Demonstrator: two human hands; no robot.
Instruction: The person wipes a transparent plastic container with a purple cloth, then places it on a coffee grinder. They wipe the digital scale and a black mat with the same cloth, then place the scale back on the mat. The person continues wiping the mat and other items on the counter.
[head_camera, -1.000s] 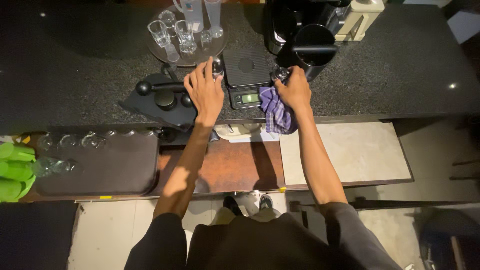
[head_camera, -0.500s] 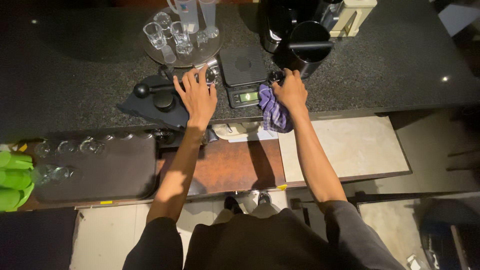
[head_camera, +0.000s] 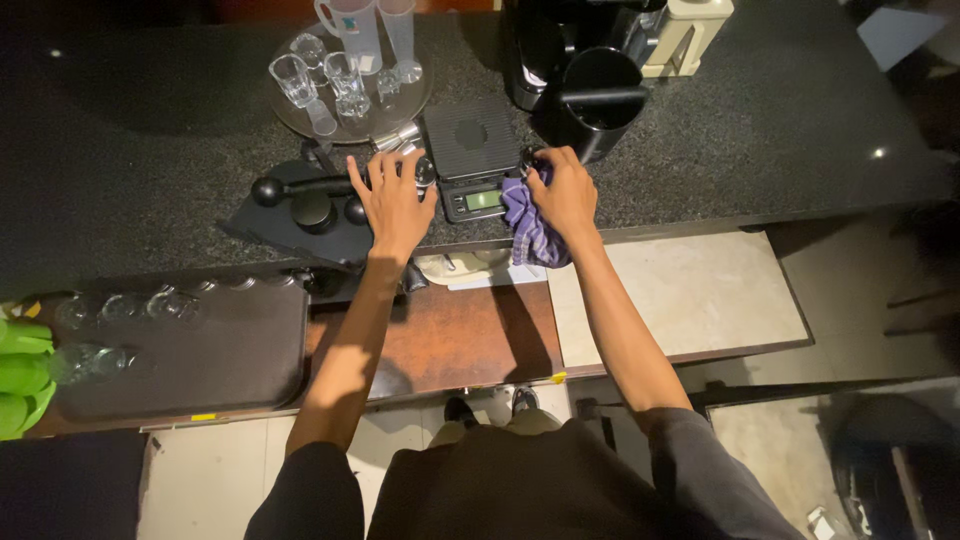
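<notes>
Here, right hand (head_camera: 562, 193) gripping striped purple cloth (head_camera: 525, 225) (soft, crumpled), speckled stone counter (head_camera: 760, 140)

We wear a dark short-sleeved top, our forearms bare down to the left hand (head_camera: 393, 203) and right hand (head_camera: 563, 193); no rings or watch show.

A dark speckled stone counter (head_camera: 760, 120) spans the top of the view under dim, warm light. Below its edge sits a lower shelf: reddish-brown wood (head_camera: 450, 335) in the middle, a pale stone slab (head_camera: 680, 295) to the right. Pale floor tiles (head_camera: 200, 480) show beneath, and the far right falls into shadow.
</notes>
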